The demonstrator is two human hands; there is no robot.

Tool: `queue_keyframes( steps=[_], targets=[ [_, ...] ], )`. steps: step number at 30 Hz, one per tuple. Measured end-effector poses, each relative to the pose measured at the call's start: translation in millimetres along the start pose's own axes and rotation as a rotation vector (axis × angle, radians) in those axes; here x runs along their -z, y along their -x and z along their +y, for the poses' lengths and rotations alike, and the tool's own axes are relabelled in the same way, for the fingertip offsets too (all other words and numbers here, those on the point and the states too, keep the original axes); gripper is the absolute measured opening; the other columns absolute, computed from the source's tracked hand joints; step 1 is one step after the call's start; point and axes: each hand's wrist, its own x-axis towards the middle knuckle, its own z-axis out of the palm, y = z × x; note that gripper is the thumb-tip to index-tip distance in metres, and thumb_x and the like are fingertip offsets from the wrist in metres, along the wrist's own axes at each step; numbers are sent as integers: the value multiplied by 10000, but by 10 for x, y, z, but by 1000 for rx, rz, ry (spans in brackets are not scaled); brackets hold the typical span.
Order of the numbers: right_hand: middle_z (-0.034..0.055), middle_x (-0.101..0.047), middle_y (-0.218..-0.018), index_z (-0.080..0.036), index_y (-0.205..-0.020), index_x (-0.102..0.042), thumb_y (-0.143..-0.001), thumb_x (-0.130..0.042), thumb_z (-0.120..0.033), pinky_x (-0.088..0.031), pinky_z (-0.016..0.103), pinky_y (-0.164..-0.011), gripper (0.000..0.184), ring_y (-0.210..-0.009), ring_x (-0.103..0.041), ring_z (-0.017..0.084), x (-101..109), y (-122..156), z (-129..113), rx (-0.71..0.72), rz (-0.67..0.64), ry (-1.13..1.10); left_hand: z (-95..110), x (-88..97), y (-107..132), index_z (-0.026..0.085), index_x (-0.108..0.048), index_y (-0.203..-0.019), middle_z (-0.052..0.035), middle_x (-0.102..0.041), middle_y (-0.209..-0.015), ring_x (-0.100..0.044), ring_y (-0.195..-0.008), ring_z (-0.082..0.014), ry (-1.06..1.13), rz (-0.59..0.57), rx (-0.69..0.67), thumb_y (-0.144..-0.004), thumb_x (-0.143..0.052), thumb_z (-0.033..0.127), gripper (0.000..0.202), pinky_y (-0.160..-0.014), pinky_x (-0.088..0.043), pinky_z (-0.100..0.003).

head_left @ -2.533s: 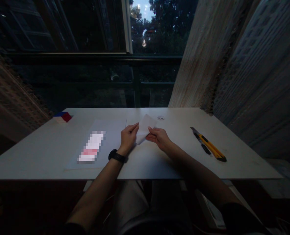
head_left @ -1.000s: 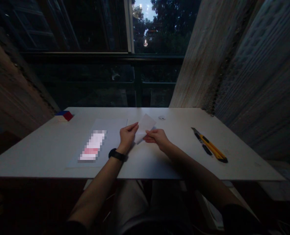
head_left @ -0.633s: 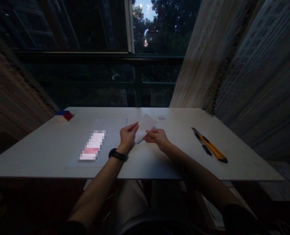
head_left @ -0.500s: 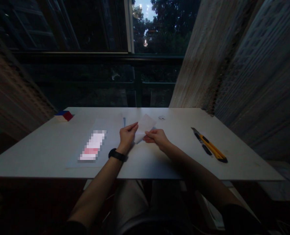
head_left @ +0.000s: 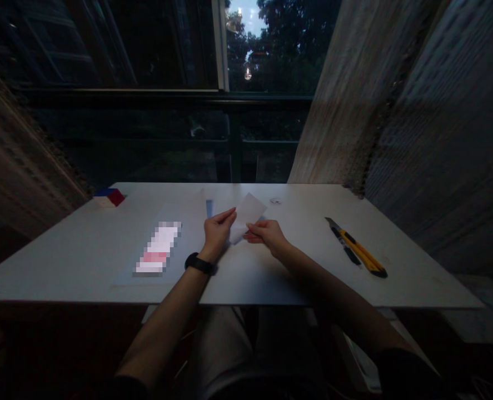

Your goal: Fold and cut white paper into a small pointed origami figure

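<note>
My left hand [head_left: 218,233] and right hand [head_left: 268,233] both pinch a folded white paper [head_left: 249,212] mid-bench [head_left: 296,269]. The print on the sheet [head_left: 183,253] is blurred. Bare bench runs to the knife [head_left: 357,247] near the right edge.

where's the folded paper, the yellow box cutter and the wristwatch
folded paper [head_left: 249,212]: head view, upper flap above the fingers
yellow box cutter [head_left: 360,253]: head view, middle of its handle
wristwatch [head_left: 199,265]: head view, band on the left wrist

1. Your folded paper [head_left: 249,212] is small, white and plain, with straight edges.
2. It stands tilted, its far corner pointing up and away from you.
3. It sits between your left hand [head_left: 217,233] and right hand [head_left: 268,233], and both pinch its near end.
</note>
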Motion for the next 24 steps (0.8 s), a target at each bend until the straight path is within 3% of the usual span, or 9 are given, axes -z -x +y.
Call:
queue_keyframes(
  steps=[6, 15, 24],
  targets=[
    [60, -651, -560, -95, -625, -581, -754, -614, -137, -525, 198, -481, 140, -518, -637, 131, -19, 8, 3, -3, 39, -9, -34, -2, -6, 139, -691, -934, -102, -685, -956, -630, -911, -230, 5, -26, 2, -667, -678, 328, 327, -849, -466, -351],
    [79, -672, -614, -92, -653, -605, -747, -628, -189, -532, 198, -490, 137, -544, -646, 136, -9, 7, 0, -7, -3, 5, -6, -3, -2, 150, -694, -923, -93, -688, -942, -633, -902, -220, 16, -9, 0, -658, -687, 314, 312, -850, -467, -335],
    [69, -649, -550, -95, -622, -580, -727, -638, -156, -528, 208, -465, 134, -513, -636, 145, -35, 25, -5, -10, 38, 0, 11, -11, 11, 147, -694, -919, -90, -691, -926, -637, -887, -229, 17, -15, 21, -648, -695, 312, 317, -841, -473, -355]
  ],
)
